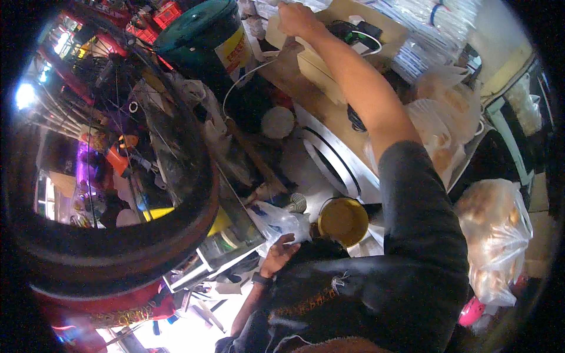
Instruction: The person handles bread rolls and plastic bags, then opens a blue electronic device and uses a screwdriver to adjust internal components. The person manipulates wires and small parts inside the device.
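My right arm stretches to the far side, and my right hand (299, 21) is at the left edge of an open cardboard box (321, 73). Its fingers are bent closed; whatever they hold is hidden. Inside the box lie dark items and a white cable (372, 47). My left hand (279, 256) hangs low before my body, fingers loosely bent and apart, with nothing visible in it. Close by are a clear plastic bag (276, 222) and a round yellowish container (343, 222).
A bicycle wheel (118, 250) fills the left side. Behind it stands a green-lidded bucket (197, 29). The box rests on a white appliance with a round door (332, 162). Plastic bags (494, 229) hang at right; clear-wrapped packs (429, 35) lie at the back.
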`<state>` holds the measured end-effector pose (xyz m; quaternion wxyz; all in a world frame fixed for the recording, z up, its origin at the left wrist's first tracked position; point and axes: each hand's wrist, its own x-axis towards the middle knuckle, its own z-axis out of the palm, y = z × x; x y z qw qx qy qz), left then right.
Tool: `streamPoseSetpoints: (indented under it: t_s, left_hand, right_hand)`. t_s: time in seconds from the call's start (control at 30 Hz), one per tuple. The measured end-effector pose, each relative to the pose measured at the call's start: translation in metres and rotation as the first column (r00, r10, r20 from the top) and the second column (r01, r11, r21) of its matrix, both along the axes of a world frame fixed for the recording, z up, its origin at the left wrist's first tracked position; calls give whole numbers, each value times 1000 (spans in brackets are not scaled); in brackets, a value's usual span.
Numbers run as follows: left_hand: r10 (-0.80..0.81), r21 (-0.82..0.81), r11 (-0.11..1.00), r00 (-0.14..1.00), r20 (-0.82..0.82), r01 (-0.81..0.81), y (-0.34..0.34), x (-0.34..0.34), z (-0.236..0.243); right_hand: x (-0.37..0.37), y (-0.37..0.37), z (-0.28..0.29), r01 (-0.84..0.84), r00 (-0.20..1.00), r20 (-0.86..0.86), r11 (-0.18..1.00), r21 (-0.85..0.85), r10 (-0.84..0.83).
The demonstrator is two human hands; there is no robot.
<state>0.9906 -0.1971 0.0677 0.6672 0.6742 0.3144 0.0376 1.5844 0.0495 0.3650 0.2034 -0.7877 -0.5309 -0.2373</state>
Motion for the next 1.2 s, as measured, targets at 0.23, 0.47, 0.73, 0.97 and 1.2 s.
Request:
streamPoseSetpoints:
  t_s: [0.23, 0.47, 0.73, 0.97, 1.2]
  left_hand:
    - [-209, 3, 978, 978, 14, 209, 1, 53, 79]
    - [-306, 316, 924, 913, 271, 215, -7, 165, 141]
    - [272, 107, 887, 696, 665, -449, 77, 351, 261]
    - [-66, 647, 227, 651, 756, -728, 236, 513, 309]
    - [105, 767, 366, 842, 529, -527, 282, 528, 309]
  right_hand:
    - [-20, 26, -8, -27, 1000, -4, 1000, -11, 27]
    - [-11, 10, 5, 103, 961, -274, 965, 240, -35]
    - [-1, -49, 3, 126, 935, -299, 967, -223, -191]
    - [15, -51, -53, -255, 913, -206, 888, 383, 351]
    - [35, -119, 7, -226, 940, -254, 974, 35, 227]
